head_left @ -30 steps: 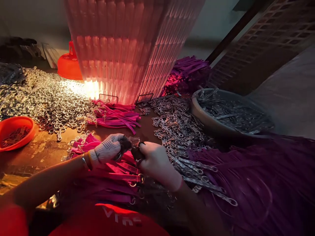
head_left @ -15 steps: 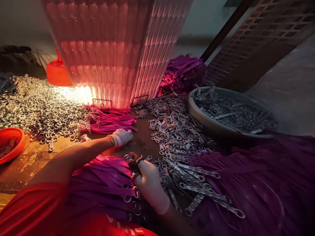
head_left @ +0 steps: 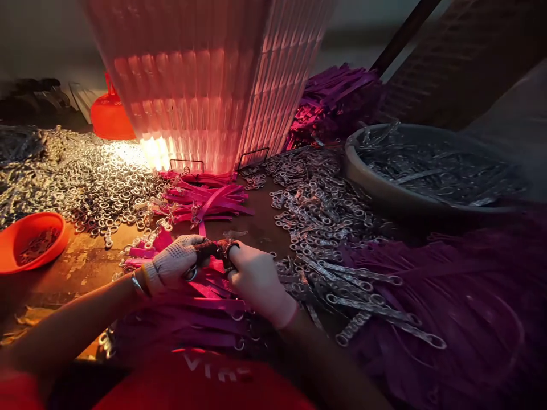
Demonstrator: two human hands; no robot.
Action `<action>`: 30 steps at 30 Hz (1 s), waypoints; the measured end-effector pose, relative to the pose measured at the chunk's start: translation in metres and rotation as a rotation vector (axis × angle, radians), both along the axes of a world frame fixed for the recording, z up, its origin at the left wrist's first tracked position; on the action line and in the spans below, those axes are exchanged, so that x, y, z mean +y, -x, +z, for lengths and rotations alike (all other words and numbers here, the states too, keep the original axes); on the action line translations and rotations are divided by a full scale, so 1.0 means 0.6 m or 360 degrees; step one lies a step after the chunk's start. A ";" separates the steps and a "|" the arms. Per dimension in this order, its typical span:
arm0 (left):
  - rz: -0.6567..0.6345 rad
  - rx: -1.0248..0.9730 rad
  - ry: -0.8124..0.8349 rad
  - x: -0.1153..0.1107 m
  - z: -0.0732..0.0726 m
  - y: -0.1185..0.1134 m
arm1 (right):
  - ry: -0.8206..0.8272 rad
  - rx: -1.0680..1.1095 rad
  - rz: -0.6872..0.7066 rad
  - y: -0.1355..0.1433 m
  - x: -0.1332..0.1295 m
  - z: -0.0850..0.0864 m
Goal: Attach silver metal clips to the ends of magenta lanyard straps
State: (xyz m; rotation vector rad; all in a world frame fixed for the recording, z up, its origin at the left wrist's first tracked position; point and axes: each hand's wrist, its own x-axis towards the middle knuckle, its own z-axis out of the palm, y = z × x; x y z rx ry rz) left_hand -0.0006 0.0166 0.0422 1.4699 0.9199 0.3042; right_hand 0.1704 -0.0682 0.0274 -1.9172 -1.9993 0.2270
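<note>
Half a second ago the left hand point(head_left: 179, 259) reached toward 12 o'clock, beside the far magenta straps point(head_left: 220, 199), well apart from its partner; now it is back toward the wearer and meets the right hand point(head_left: 258, 279), fingertip to fingertip. A strap with a metal end at its near side now crosses that far bundle where none showed before, which suggests that one piece was laid there and that both hands are busy with another. Each grip is closed, fingers curled in and dark-covered tips pinched together on a small work piece point(head_left: 218, 263) mostly hidden by them; a magenta bit shows in the gap, but whether it is held or belongs to the near straps point(head_left: 188, 336) underneath I cannot tell. Its own long axis is hidden too. The near straps run roughly from 9 to 3 o'clock, with rings at the 3 o'clock end; those in the far bundle lie mostly along the same line, metal ends toward 9 and plain tips toward 3, the crossing one slanting toward 2. From the hands, a lit heap of metal links point(head_left: 115, 188) spreads on the table point(head_left: 85, 265) at 10 o'clock, an orange scoop point(head_left: 11, 247) sits at 9, and more metal strips point(head_left: 329, 222) lie at 2.
</note>
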 end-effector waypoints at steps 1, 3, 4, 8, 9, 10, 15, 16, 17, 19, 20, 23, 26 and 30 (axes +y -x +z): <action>-0.0018 -0.0003 0.0009 -0.012 0.001 0.000 | 0.0043 -0.0125 0.0013 0.005 -0.003 0.005; -0.0066 0.0044 -0.0133 -0.026 -0.002 -0.003 | 0.0084 -0.0302 0.0032 0.012 -0.012 0.012; -0.0116 0.0090 -0.0291 -0.029 -0.005 -0.004 | 0.0092 -0.0365 0.0034 0.013 -0.017 0.014; -0.0372 0.0213 -0.0860 -0.028 -0.028 -0.006 | 0.0145 -0.0517 -0.0031 0.017 -0.031 0.017; -0.0398 0.0197 -0.0824 -0.028 -0.033 -0.005 | 0.0176 -0.0530 -0.0052 0.018 -0.032 0.019; -0.0386 0.0172 -0.0741 -0.027 -0.036 -0.004 | 0.0205 -0.0531 -0.0059 0.019 -0.033 0.022; -0.0126 0.0114 -0.0438 -0.035 -0.029 0.002 | 0.0347 -0.0470 0.0006 0.019 -0.026 0.037; -0.0115 0.0122 -0.0425 -0.037 -0.026 0.004 | 0.0364 -0.0467 0.0006 0.018 -0.024 0.036; -0.0115 0.0129 -0.0417 -0.039 -0.024 0.005 | 0.0362 -0.0466 0.0012 0.017 -0.023 0.034; -0.0125 0.0132 -0.0447 -0.042 -0.022 0.005 | 0.0306 -0.0466 0.0069 0.017 -0.022 0.024; -0.0131 0.0124 -0.0486 -0.043 -0.023 0.005 | 0.0272 -0.0466 0.0114 0.016 -0.023 0.019; -0.0175 0.0090 -0.0594 -0.044 -0.029 0.001 | 0.0251 -0.0503 0.0209 0.017 -0.026 0.008; -0.0213 0.0114 -0.0684 -0.039 -0.031 -0.003 | 0.0306 -0.0580 0.0249 0.017 -0.025 0.009; -0.0573 0.0159 -0.0824 0.001 -0.017 0.008 | 0.0317 -0.0644 0.0310 0.008 -0.018 0.019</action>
